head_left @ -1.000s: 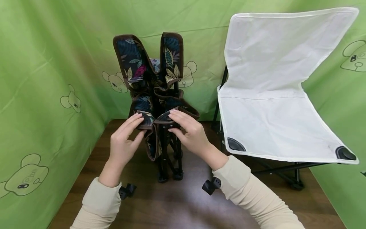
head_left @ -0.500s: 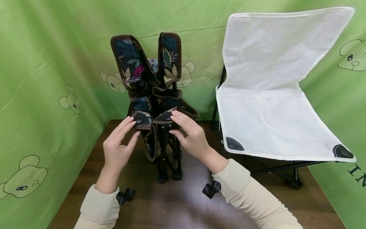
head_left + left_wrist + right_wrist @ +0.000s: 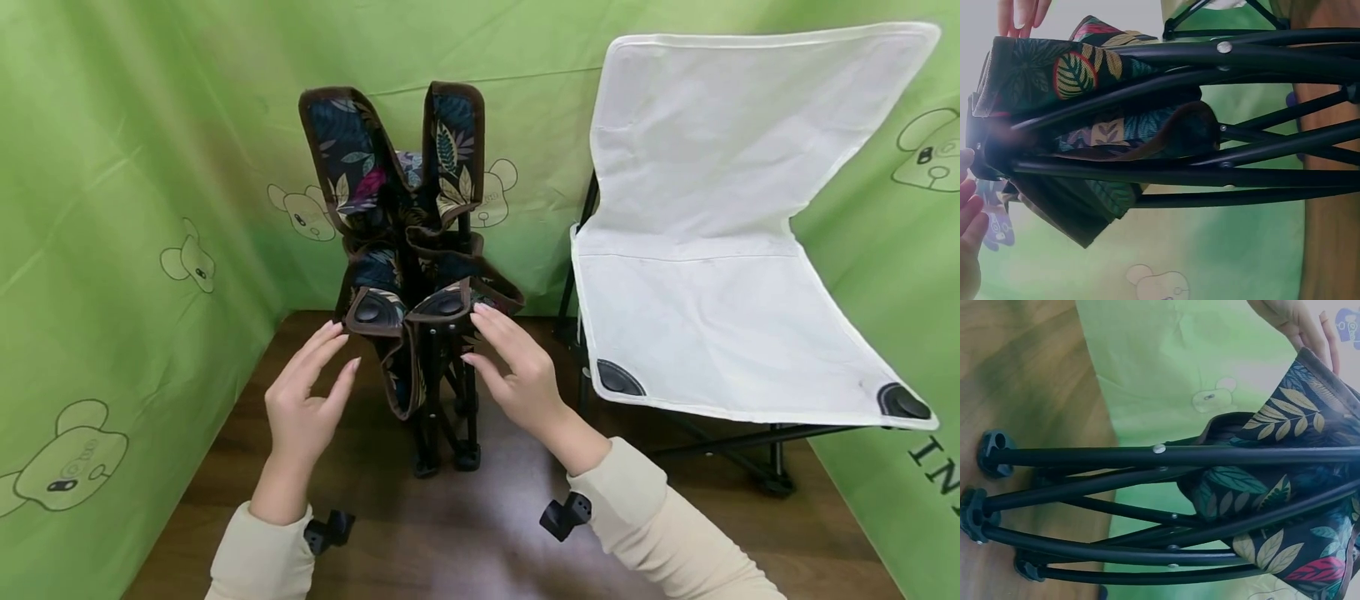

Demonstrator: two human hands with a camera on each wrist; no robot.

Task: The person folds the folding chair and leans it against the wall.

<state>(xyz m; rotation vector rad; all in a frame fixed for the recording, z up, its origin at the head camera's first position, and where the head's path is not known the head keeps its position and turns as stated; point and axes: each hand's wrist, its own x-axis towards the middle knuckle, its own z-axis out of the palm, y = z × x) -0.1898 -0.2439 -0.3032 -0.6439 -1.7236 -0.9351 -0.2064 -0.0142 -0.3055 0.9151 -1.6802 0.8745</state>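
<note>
A folding chair (image 3: pixel 405 275) with dark leaf-patterned fabric and brown edging stands upright, folded narrow, with its black leg tubes (image 3: pixel 1285 175) bunched together. Two black-patched front corners of its seat face me. My left hand (image 3: pixel 303 408) is just left of and below the left corner patch (image 3: pixel 372 310), fingers extended and thumb apart, nothing between them. At the right corner patch (image 3: pixel 444 306), my right hand (image 3: pixel 521 379) has loosely extended fingers, their tips right at the fabric edge. In the right wrist view, the left hand (image 3: pixel 1300 328) shows beside the patterned fabric.
A white folding chair (image 3: pixel 690 325) stands unfolded to the right, its black legs close to the dark chair. Both chairs are on a brown wooden surface (image 3: pixel 450 542). Green cloth (image 3: pixel 210 108) with bear drawings hangs behind and at the sides.
Both hands have drawn back from the seat corners, down and outward, the left one farther left. The corner patches are now uncovered. The folded chair stays in place.
</note>
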